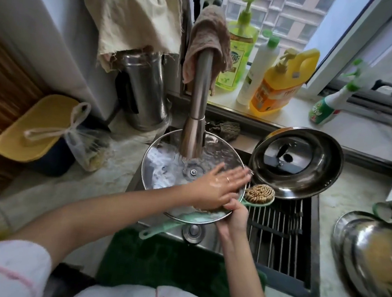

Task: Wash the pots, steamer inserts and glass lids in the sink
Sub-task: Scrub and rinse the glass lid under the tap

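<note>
Landmark: the tap (196, 115), rising mid-frame over the sink (309, 248).

Far left of the tap: a yellow lid (33, 127) on a dark bin, a knotted plastic bag (84, 143) beside it on the counter. Nearer the tap, left and behind: a steel kettle (145, 89), a beige cloth (131, 12) hanging over it. A brown rag (209, 38) drapes over the tap's top.

Directly under the tap: the glass lid (164, 169), held tilted over the sink, water running onto it and partly hiding its upper half behind the spout. Left hand (220, 186) lies flat on the lid's right side, fingers straight and spread. Right hand (234, 213) pinches the lid's near rim, fingers curled around the edge. A green-handled brush (258, 194) sits just right of the lid; its handle runs under the lid.

Right of the tap: a steel pot (295, 161) on the sink's edge, a rack (278, 222) in front of it. Behind, on the sill: a green soap bottle (239, 48), white bottle (259, 68), orange jug (281, 82), spray bottle (329, 108). Far right: steel bowls (370, 258) on the counter.
</note>
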Demonstrator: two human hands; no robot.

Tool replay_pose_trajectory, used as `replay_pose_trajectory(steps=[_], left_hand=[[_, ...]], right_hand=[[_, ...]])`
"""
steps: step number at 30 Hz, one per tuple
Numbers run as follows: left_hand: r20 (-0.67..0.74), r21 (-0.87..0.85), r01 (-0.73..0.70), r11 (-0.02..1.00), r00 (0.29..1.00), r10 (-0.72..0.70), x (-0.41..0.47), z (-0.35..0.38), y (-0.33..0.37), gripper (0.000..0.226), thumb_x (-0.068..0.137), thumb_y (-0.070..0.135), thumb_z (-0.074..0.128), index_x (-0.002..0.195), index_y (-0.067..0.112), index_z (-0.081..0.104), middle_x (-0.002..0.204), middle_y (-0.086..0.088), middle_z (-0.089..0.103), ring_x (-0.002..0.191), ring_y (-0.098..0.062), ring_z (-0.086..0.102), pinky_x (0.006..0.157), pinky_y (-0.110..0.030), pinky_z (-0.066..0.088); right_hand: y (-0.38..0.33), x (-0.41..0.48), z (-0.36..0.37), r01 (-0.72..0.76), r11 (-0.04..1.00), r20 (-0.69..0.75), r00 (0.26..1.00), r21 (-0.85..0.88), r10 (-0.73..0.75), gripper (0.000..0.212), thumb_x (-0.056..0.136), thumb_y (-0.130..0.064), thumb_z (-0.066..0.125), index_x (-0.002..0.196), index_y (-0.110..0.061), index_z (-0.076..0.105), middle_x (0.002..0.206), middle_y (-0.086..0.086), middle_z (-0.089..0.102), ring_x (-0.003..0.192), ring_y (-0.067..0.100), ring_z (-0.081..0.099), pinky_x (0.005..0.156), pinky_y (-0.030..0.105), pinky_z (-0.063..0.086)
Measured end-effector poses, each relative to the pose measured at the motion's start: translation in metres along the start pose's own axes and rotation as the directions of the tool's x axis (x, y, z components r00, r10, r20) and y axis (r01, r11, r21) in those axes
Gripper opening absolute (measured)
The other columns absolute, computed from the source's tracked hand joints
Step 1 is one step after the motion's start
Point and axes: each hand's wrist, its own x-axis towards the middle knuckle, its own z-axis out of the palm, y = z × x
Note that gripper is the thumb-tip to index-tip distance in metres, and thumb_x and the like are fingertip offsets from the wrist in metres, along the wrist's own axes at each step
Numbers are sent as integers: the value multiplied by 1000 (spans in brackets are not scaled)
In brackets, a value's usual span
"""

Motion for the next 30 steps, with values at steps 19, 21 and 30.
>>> replay_pose_trajectory(steps=[19,21,30], left_hand=[[-6,-163,350,922,935,-356,-50,8,-17,57,101,43,21,151,28,-3,156,6,-12,142,-7,-15,117,-41,-10],[-18,-102,362,927,931,-366,-38,6,-36,55,101,42,20,150,31,-2,159,4,-3,146,-12,1,118,-46,0],[9,-680,535,501,689,-725,-70,-34,-76,50,83,14,62,129,-1,50,121,-19,58,104,-32,60,76,-31,50]], right_hand=[[-23,-7,0,79,980,-161,981,-185,-109,72,56,3,33,117,-24,59,93,17,70,79,32,67,75,45,55],[-26,-10,-3,78,978,-177,978,-191,-113,69,56,1,33,116,-23,58,98,20,67,79,34,65,77,47,53],[-26,-20,-16,-41,994,-236,972,-97,17,47,59,0,32,100,-7,53,99,30,59,64,39,69,56,49,58]])
